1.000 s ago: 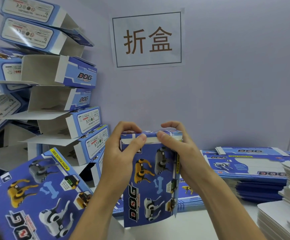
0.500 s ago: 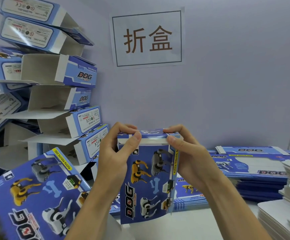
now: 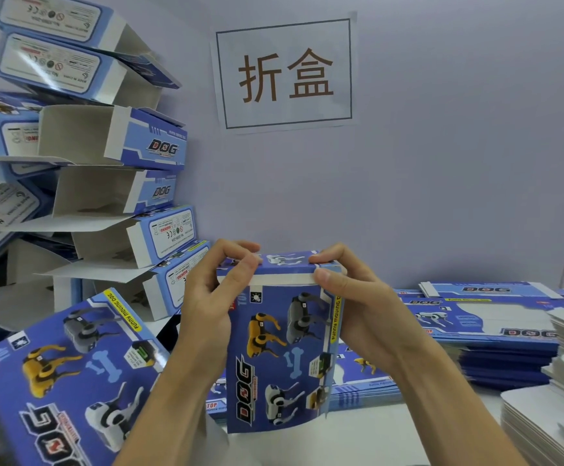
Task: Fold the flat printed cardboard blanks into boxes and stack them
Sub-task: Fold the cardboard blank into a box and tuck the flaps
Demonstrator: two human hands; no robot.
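- The box being folded stands upright at about 6 o'clock in the view, bottom edge near the white table, printed dog side facing the person.
- Left hand grips the top left corner: thumb pressed on the front near the white strip, the other fingers curled over the top. Right hand mirrors it on the top right corner, thumb on the front edge, fingers hooked over the lid flap. So both sets of fingers are clamped on the box, none spread loose.
- My read: holding both corners keeps the tube square while the lid flap gets pushed down and tucked. The white strip still showing under the flap suggests it isn't fully seated yet.
- Stack of folded boxes leans up at 9 to 11 o'clock against the wall, open ends facing in. Probably where this one ends up, since it's within easy reach.
- Another folded box lies tilted at 7 o'clock.
- Flat blanks are piled at 3 o'clock, well apart from the hands, with a white card stack at 4 o'clock.
- A paper sign hangs on the wall at 12 o'clock.
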